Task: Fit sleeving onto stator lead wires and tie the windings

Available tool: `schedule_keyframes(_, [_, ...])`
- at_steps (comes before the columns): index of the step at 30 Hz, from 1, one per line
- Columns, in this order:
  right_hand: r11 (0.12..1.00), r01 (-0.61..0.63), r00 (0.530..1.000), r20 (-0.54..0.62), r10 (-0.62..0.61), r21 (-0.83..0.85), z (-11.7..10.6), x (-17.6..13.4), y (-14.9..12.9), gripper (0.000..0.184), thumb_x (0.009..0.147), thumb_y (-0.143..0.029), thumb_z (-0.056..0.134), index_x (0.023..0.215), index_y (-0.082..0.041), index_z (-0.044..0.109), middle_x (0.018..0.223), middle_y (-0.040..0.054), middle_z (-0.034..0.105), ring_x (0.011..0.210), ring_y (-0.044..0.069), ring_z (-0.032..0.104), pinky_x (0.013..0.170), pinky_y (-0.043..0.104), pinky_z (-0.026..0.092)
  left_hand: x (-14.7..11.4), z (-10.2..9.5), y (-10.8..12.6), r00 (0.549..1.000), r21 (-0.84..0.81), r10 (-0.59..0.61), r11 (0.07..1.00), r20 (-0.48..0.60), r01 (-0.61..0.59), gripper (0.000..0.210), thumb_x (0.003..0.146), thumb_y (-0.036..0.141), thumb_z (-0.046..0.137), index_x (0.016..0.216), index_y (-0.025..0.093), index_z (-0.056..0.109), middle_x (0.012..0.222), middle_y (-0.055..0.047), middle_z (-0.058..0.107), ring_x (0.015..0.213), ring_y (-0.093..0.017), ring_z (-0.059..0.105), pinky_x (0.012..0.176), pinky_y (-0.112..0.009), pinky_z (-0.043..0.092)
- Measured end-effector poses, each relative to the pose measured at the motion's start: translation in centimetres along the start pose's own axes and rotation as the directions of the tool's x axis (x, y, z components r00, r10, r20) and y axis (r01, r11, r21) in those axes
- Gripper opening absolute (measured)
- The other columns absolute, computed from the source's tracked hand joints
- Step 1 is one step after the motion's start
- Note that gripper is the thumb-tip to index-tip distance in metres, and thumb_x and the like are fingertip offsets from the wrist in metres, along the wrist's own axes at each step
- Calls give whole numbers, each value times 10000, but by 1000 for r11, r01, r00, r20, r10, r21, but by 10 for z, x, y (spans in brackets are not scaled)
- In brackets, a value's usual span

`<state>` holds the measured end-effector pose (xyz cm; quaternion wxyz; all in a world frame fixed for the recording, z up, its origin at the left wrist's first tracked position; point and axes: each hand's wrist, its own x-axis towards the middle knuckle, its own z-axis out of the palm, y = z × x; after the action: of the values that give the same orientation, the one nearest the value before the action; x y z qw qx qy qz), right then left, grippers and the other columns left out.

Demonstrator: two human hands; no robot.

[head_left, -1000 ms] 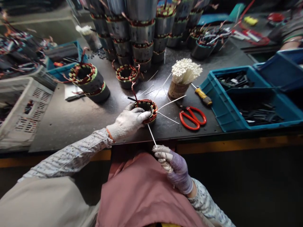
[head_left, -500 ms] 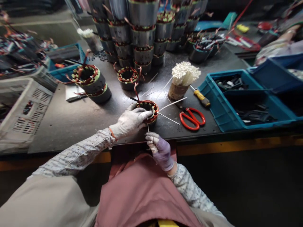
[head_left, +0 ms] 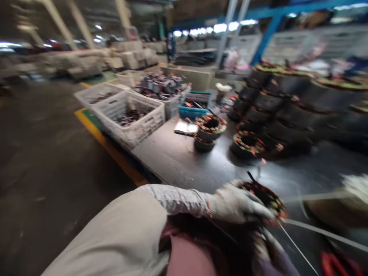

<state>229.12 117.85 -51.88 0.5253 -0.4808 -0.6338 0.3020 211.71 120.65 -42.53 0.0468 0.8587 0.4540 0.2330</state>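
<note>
My left hand [head_left: 237,205], in a white glove, lies over the near side of a motor stator [head_left: 278,205] with copper windings, its fingers bent round the rim. White lacing cord [head_left: 322,232] trails from the stator to the right in two strands. Just below the stator is my right hand [head_left: 271,249], in a purple and white glove. It is dark and smeared, so whether its fingers hold the cord cannot be made out. Behind the held stator stand another single stator [head_left: 248,145] and two stacked stators [head_left: 211,128].
Tall stacks of stators [head_left: 276,107] fill the back right. White crates [head_left: 155,122] line the left table edge beside a blue bin [head_left: 189,113]. Blurred red-handled scissors [head_left: 335,264] and a bundle of white cords [head_left: 356,188] lie to the right.
The view has swung left and up, bringing in the crates and the floor. My left hand stays on the stator. My right hand is now closer beneath it and blurred.
</note>
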Motion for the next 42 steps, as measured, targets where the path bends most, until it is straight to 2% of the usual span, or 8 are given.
schedule_keyframes(9, [937,347,934,-84,-348,-30,1,3,-57,79,863,-183,648,864,-212,722,820,25,702,719,112,674,669,212,563,-3,-2,-28,924,18,194,980,-330,-199,171,910,273,593,933,326,754,879,13,783,912,-167,727,1034,-431,385])
schedule_keyframes(18, [954,271,959,123,-256,-129,9,40,-53,169,859,-251,626,711,-185,673,685,19,667,617,123,593,605,227,474,-6,-4,-22,903,112,257,966,-345,-232,218,910,264,547,893,312,759,876,14,784,887,-157,726,972,-406,442])
schedule_keyframes(23, [914,337,941,107,-320,-227,9,39,-47,204,902,-272,590,746,-170,675,684,22,668,594,117,577,585,220,436,-3,-6,-24,901,114,283,959,-328,-260,243,943,290,523,898,320,760,906,16,782,879,-138,723,962,-381,453])
schedule_keyframes(30, [476,626,716,213,-665,-617,-3,55,-57,254,949,-291,539,753,-163,638,692,46,635,576,131,516,540,278,306,-4,-8,-29,936,92,276,961,-219,-262,249,920,263,514,990,306,750,976,-9,774,932,-160,715,989,-413,443])
schedule_keyframes(34, [411,779,596,355,-720,-473,-10,49,-70,301,947,-218,465,659,-187,547,591,16,566,526,120,470,516,285,272,-3,-8,-27,961,26,204,979,-185,-202,224,931,291,533,998,305,746,956,-3,776,950,-160,713,1029,-413,417])
schedule_keyframes(38, [435,899,422,396,-816,-61,-33,9,-85,310,963,-202,374,688,-207,518,544,-19,536,487,105,469,473,260,318,0,-5,-26,961,-40,157,985,-228,-170,221,957,338,536,1036,285,735,963,-9,777,964,-156,714,1049,-400,402])
schedule_keyframes(40, [524,850,515,307,-800,-60,-43,-2,-85,241,956,-202,423,758,-203,559,630,-1,610,562,105,557,526,236,420,1,-2,-27,955,-44,161,983,-247,-177,209,955,338,544,1021,292,737,957,-2,777,959,-158,715,1056,-409,395])
schedule_keyframes(42, [718,669,743,138,-655,-194,-44,-2,-78,138,933,-184,506,839,-194,606,727,28,664,662,125,634,602,238,499,1,-1,-29,955,-30,173,982,-242,-185,189,943,317,561,990,311,744,922,12,779,950,-162,717,1058,-421,392])
